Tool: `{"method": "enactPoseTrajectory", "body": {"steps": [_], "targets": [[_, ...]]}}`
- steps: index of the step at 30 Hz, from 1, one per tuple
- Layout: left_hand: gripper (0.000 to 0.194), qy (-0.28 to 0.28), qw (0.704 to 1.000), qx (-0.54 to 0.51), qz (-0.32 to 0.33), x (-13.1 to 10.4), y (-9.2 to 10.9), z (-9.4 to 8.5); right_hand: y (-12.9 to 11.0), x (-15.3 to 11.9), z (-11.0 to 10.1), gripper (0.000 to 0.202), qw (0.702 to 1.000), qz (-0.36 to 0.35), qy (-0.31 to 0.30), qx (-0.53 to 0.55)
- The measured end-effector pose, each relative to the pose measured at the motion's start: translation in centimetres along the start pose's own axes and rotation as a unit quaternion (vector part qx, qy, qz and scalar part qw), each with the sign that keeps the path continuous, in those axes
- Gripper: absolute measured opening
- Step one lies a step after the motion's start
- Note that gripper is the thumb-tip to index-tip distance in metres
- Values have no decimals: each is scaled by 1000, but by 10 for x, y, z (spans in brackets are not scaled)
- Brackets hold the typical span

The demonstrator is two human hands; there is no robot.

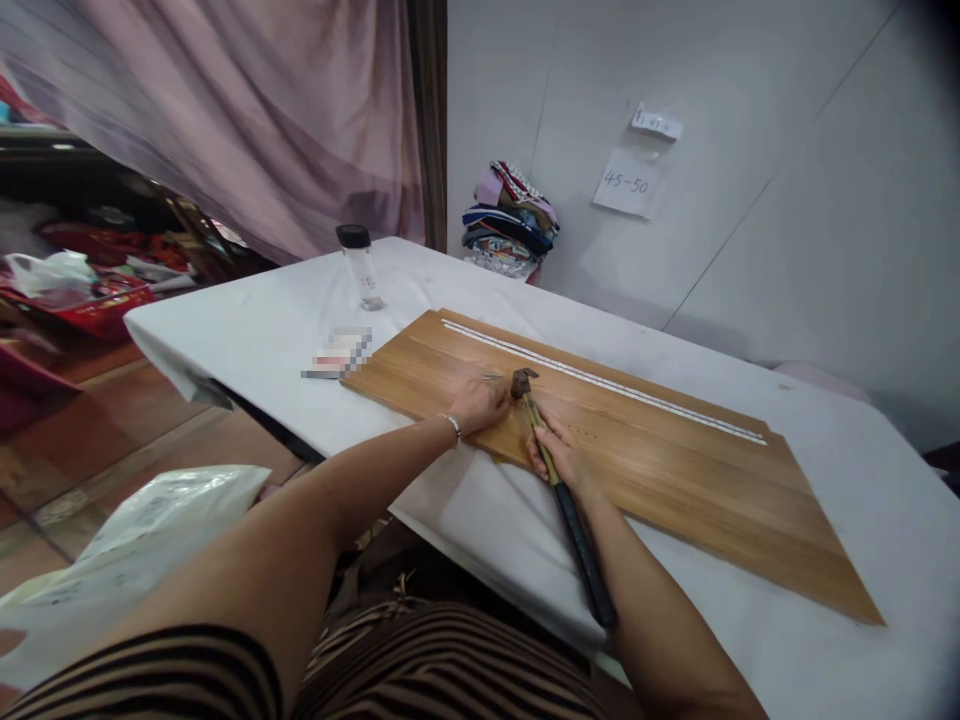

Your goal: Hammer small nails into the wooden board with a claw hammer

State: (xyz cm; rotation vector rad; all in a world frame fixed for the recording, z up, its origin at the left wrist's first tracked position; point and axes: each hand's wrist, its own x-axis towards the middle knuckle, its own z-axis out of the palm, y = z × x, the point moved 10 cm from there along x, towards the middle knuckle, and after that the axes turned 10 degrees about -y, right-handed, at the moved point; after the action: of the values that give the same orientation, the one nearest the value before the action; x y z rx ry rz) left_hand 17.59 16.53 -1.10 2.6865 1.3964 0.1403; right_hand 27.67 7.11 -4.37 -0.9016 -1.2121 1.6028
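My right hand (556,450) is wrapped round the handle of a claw hammer (552,468), high up near the head. The hammer's rusty metal head is just above the wooden board (690,480), and its black grip slants down towards my right forearm. My left hand (480,402), with a bracelet at the wrist, rests on the board right beside the hammer head. Its fingers are closed in a pinch; what they hold is mostly hidden. A thin shiny sliver shows by the knuckles. Small dark dots mark the board to the right of my right hand.
A white strip with a dark centre line (600,380) runs along the board's far side. The white-covered table (247,310) carries a clear bottle (364,275) and a blurred-out flat item (337,355). Folded clothes (510,225) are stacked by the wall. A plastic bag (150,530) is at left.
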Motion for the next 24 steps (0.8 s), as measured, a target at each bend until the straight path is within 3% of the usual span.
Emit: {"method": "enactPoseTrajectory", "body": {"steps": [24], "targets": [[33, 2, 1000, -15, -18, 0, -3, 1, -2, 0, -1, 79, 1000, -20, -4, 5]]}}
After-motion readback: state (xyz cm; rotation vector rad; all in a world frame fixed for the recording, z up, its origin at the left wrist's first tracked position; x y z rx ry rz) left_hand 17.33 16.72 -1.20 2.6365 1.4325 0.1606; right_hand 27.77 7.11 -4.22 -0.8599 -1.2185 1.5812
